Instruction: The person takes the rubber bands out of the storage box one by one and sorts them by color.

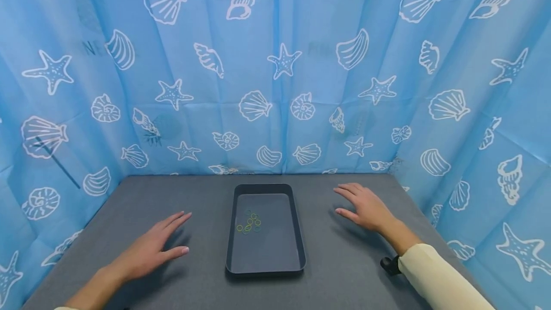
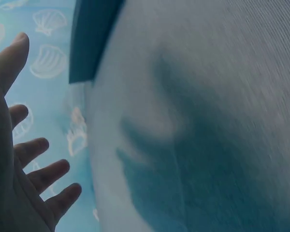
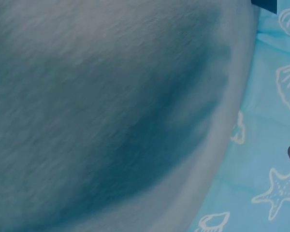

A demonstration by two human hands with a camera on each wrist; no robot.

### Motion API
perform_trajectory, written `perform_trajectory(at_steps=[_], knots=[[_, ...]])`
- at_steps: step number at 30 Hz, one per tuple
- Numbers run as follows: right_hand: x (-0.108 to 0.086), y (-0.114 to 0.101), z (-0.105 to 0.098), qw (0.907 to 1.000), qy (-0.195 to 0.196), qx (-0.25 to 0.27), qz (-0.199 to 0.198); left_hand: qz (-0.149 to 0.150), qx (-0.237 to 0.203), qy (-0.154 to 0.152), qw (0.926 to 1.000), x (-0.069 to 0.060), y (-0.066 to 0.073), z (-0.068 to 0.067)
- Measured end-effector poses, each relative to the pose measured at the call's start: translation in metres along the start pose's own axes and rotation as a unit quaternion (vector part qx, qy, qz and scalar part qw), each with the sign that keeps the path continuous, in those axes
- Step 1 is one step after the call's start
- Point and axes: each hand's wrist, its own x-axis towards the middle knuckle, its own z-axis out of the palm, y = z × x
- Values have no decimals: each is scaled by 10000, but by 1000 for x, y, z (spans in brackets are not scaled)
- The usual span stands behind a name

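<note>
Clearly, the tray lies apart, between left grip and right grip.

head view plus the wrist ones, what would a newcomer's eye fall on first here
Probably the bright blue curtain with white shells and starfish, filling the background behind the grey table. Next comes the dark tray near the table's middle, with a small cluster of thin yellow and greenish rings inside. The left hand and right hand flank it, fingers extended, holding nothing.
</note>
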Motion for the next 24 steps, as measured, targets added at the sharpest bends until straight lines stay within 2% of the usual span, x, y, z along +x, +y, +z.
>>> perform_trajectory(at_steps=[5,9,15,20,24], knots=[[12,-5,3,9994,258,-42,-246,-86,-428,-117,9990,6,13,1],[22,-10,6,9982,479,-2,-350,-98,-761,-81,9970,13,22,3],[38,-26,12,9945,846,315,-536,206,-1102,192,9935,22,34,10],[50,-41,14,9880,1250,663,-623,164,-1355,413,9898,31,45,18],[58,-53,15,9847,1397,962,-393,40,-1615,570,9852,40,51,24]])
